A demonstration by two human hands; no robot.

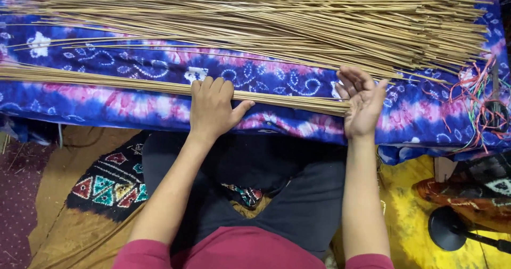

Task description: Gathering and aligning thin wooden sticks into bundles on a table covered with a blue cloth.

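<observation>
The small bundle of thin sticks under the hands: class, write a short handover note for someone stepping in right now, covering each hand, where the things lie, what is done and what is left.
Left hand: flat, palm down, pressing the small bundle of sticks on the tie-dyed cloth.
Right hand: open, palm against the bundle's right ends, gripping nothing.
Large pile of sticks: loose, farther back on the cloth.
Coloured threads: at the right edge, untouched.
Done: a small bundle lies apart from the pile.
Left: ends look nearly level; the bundle is not tied.
</observation>
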